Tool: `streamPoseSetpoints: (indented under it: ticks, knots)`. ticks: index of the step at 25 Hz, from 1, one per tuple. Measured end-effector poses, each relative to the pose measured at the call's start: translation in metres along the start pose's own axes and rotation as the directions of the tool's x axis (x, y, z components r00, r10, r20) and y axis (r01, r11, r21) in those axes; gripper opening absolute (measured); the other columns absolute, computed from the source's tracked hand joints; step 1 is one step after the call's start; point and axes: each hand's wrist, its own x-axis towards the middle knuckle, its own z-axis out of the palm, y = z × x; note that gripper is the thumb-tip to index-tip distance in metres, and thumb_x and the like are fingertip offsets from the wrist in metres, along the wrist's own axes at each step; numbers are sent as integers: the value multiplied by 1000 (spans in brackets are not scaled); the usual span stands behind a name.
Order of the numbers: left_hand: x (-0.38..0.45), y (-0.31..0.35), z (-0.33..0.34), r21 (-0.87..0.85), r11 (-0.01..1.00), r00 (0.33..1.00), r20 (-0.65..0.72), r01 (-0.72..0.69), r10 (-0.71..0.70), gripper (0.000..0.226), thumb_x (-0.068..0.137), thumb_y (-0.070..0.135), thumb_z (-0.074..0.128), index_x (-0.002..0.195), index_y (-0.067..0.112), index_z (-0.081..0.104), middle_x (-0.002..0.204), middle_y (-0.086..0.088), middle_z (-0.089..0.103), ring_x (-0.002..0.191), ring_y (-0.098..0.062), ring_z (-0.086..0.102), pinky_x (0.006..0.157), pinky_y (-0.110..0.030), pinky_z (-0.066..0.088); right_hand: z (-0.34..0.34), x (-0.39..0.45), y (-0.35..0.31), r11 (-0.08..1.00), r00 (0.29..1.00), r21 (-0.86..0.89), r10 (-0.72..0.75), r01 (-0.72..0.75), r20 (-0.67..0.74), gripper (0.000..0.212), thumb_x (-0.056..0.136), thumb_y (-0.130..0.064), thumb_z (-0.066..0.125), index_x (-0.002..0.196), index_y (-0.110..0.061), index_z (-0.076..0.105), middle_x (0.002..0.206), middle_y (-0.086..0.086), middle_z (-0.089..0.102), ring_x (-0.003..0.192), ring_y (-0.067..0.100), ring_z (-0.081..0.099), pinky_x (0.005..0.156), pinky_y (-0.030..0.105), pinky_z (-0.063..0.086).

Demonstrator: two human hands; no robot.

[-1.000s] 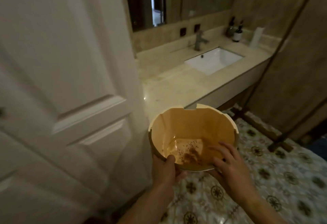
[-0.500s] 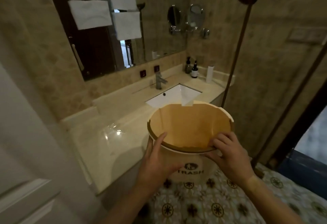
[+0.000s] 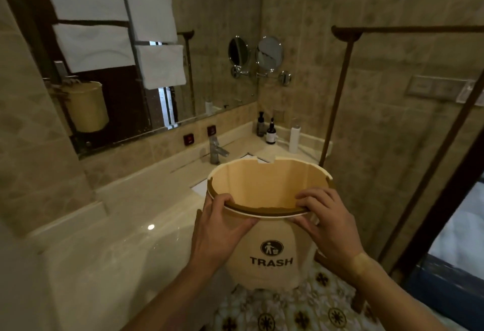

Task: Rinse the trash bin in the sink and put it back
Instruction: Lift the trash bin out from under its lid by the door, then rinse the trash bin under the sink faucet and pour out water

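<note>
A cream trash bin point(image 3: 272, 249) marked TRASH hangs upright in the air in front of the vanity, its orange inside facing me. My left hand point(image 3: 220, 231) grips the near left rim with the thumb over the edge. My right hand point(image 3: 327, 223) grips the near right rim, fingers curled inside. The white sink point(image 3: 200, 188) lies just behind the bin and is mostly hidden by it. A chrome faucet point(image 3: 216, 150) stands at the sink's far side.
A beige stone counter point(image 3: 125, 228) runs to the left. Two dark bottles point(image 3: 270, 131) and a white tube point(image 3: 294, 138) stand in the back corner. A mirror point(image 3: 131, 50) hangs above. A brown metal frame point(image 3: 337, 100) rises on the right. Patterned floor tiles point(image 3: 288, 309) lie below.
I have stepped past the white door to the vanity. The bin has risen and come nearer the sink. My left hand shifted from under the bin to its rim.
</note>
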Motion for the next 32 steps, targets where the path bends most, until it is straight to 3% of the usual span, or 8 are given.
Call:
streamPoseSetpoints:
  ticks: [5,9,12,17,22,25,27,32]
  knots:
    - [97,-21,23,-6,1000,998,-62,-9,8,60,59,86,54,96,41,38,112,12,50,99,-20,52,78,-46,52,44,78,35,999,1000,21,30,-30,2,33,82,-45,62,100,-18,71,115,-6,63,111,14,50,78,34,54]
    - [160,-27,34,106,994,998,-59,-15,21,56,63,80,57,99,41,40,111,16,50,96,-14,47,91,-51,47,73,124,60,996,997,49,72,-72,12,40,82,-54,59,98,-19,70,112,-5,63,107,17,52,80,32,52]
    - [194,-35,39,227,972,993,-87,-53,74,63,70,81,48,113,36,46,121,7,58,107,-20,53,99,-50,43,89,154,79,988,991,93,121,-125,51,53,79,-67,49,98,-22,69,108,-9,61,104,14,53,81,31,50]
    - [247,-60,56,276,961,999,-34,14,-4,69,71,89,31,121,42,40,127,8,58,121,-21,50,108,-52,34,123,206,116,975,972,132,152,-177,179,58,74,-80,47,93,-29,66,92,-17,55,93,9,49,77,33,48]
    - [291,-69,87,260,954,988,-60,152,-141,68,68,90,38,117,44,39,130,8,56,126,-21,46,105,-54,36,153,255,158,957,941,211,123,-196,317,36,74,-71,54,84,-38,62,85,-20,56,88,-2,46,72,30,43]
    - [320,-69,109,167,955,969,-71,246,-237,73,57,97,40,109,45,37,118,7,59,112,-20,55,93,-49,47,176,284,191,910,883,303,123,-283,454,20,82,-54,66,81,-35,65,83,-14,61,89,5,53,78,38,48]
    - [339,-67,122,175,936,952,-53,306,-301,76,55,97,41,109,44,36,113,6,60,105,-20,59,89,-46,50,194,300,215,879,849,333,138,-343,510,17,84,-48,68,80,-32,67,82,-10,64,85,9,58,78,41,51]
    - [379,-76,141,256,861,898,-90,439,-431,72,52,98,40,102,47,35,107,6,63,97,-21,62,88,-44,52,253,331,254,790,783,425,108,-441,612,18,86,-41,69,77,-25,69,79,-5,69,79,10,64,76,33,52]
